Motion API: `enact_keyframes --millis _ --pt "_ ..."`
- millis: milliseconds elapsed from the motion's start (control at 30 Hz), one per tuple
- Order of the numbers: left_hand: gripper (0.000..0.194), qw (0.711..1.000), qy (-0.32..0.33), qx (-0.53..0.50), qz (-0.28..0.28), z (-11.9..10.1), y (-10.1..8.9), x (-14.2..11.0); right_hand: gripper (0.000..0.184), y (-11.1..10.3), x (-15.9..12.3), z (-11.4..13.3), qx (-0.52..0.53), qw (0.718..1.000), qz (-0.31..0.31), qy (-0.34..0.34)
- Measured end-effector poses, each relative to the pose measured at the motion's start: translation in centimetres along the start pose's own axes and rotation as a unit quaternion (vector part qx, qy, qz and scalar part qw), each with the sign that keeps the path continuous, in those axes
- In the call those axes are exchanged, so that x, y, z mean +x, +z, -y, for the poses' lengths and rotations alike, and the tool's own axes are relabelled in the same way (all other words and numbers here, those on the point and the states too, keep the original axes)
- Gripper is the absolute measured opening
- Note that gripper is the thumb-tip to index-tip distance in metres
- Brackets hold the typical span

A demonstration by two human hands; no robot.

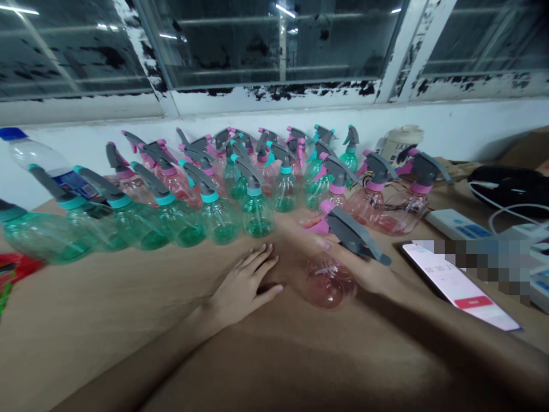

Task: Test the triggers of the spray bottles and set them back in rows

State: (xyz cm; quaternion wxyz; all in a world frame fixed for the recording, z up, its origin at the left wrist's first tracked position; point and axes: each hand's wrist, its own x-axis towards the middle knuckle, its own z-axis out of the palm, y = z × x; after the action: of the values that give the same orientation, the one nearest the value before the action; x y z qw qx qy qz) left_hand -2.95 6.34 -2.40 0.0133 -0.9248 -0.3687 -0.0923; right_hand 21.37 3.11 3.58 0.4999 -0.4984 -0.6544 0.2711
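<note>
My left hand [244, 283] lies flat on the brown table [107, 309] with its fingers stretched out and nothing in it. My right hand [364, 269] is wrapped round a pink spray bottle [330, 280] with a grey trigger head and a pink collar, holding it just above the table to the right of my left hand. Behind both hands stand several green spray bottles [257, 214] and pink spray bottles [373, 203] in rows.
A phone [458, 286] with a lit screen lies at the right. Beyond it are a white power strip [454, 223], cables and a dark object [510, 186]. A clear water bottle [38, 160] stands at the far left, a white cup [401, 143] by the wall.
</note>
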Motion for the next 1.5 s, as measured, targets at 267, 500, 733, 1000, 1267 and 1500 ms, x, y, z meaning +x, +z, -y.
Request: enact_keyframes --millis 267,500,733,1000,1267,1500 --pt "0.057 1.0 -0.004 0.001 0.002 -0.1 -0.2 0.2 0.022 -0.2 0.3 0.3 -0.025 0.999 -0.001 -0.026" --pt "0.056 1.0 -0.01 -0.006 0.002 -0.2 -0.3 0.2 0.033 -0.5 0.3 2.1 -0.051 0.998 0.027 0.03" --pt "0.057 1.0 -0.01 -0.011 0.001 -0.1 -0.3 0.1 0.022 -0.5 0.2 0.5 -0.061 0.998 -0.009 0.003" --pt "0.057 1.0 -0.011 -0.017 0.006 -0.1 -0.3 0.1 0.026 -0.5 0.3 1.2 -0.033 0.999 0.018 -0.013" --pt "0.057 1.0 -0.012 -0.018 0.008 -0.1 -0.2 0.1 0.025 -0.4 0.4 0.8 -0.034 0.998 0.036 -0.03" --pt "0.057 1.0 -0.008 -0.021 0.008 -0.1 -0.3 0.1 0.022 -0.5 0.4 1.4 -0.049 0.998 0.036 -0.035"
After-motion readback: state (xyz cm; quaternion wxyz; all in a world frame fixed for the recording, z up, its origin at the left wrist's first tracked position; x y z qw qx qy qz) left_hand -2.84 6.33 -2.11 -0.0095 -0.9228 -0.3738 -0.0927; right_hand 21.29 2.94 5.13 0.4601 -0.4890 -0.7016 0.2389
